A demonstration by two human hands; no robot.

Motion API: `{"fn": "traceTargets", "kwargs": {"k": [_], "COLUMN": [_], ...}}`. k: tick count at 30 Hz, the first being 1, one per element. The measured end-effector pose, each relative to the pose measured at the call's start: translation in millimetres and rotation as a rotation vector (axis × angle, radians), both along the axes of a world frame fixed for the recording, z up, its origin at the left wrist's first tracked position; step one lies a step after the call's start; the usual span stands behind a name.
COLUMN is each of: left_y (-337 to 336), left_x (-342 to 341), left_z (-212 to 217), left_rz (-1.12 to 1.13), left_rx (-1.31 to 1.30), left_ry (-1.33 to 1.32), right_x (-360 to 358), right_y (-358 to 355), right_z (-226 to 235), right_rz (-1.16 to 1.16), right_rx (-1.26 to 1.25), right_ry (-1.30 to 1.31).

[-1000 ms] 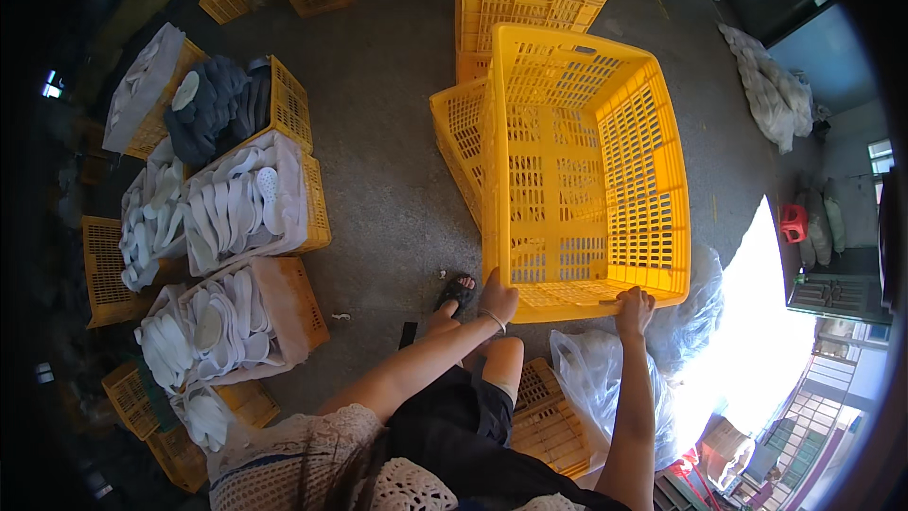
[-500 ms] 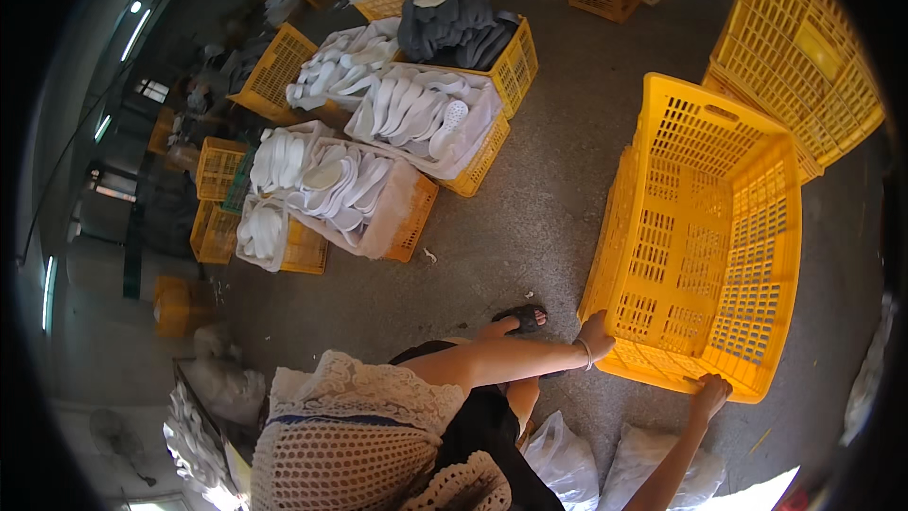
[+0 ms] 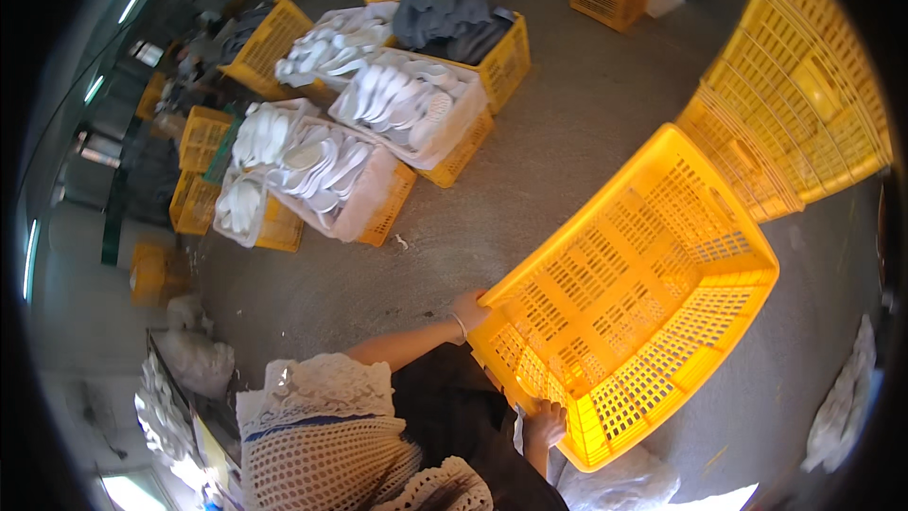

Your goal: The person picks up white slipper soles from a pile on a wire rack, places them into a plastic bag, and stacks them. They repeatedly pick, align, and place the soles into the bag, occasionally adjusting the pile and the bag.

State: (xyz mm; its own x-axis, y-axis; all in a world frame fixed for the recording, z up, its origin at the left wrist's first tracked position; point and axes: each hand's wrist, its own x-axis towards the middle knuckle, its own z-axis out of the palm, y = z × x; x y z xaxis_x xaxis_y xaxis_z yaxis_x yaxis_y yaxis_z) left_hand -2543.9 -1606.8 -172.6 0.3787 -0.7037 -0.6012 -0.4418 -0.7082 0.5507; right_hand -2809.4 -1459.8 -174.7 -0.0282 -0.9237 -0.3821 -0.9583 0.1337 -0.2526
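A yellow plastic crate with slotted walls hangs tilted in front of me, its inside bare. My left hand is closed around its rim at the near left corner; a bracelet shows on that wrist. On the near short side, my right hand grips the rim, its fingers curled over the edge. The crate's underside is hidden.
Tall yellow crates stand stacked at the right, close behind the held crate. Lined crates of white shoe soles and one crate of dark grey pieces stand at the upper left. Clear plastic bags lie by my feet.
Both hands have brought the crate left and nearer to me, turning it clockwise away from its place beside the tall stack. My view has shifted slightly too.
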Motion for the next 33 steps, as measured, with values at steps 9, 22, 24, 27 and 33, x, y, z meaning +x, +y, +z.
{"fn": "traceTargets", "kwargs": {"k": [9,22,24,27,33], "left_y": [-101.1,-89.6,-43.3,87.7,424.5], "left_x": [-5.2,5.5,11.0,21.3,95.3], "left_z": [-56.1,-89.7,-71.4,-59.3,-50.5], "left_rz": [-0.328,-0.994,-1.344,-1.804,-2.660], "left_rx": [-0.240,-0.885,-1.361,-1.265,-0.918], "left_ry": [0.011,-0.210,-0.112,0.337,1.060], "right_x": [-6.9,222.8,323.4,483.9,774.3], "right_y": [-70.3,130.3,235.5,387.1,467.0], "right_z": [-26.3,-12.7,4.6,65.5,257.9], "right_rz": [-0.058,-1.119,-1.332,-1.747,-1.420], "right_rx": [-0.314,-0.493,-0.458,-0.142,-1.170], "right_ry": [-0.015,-0.239,-0.552,-0.627,-1.233]}}
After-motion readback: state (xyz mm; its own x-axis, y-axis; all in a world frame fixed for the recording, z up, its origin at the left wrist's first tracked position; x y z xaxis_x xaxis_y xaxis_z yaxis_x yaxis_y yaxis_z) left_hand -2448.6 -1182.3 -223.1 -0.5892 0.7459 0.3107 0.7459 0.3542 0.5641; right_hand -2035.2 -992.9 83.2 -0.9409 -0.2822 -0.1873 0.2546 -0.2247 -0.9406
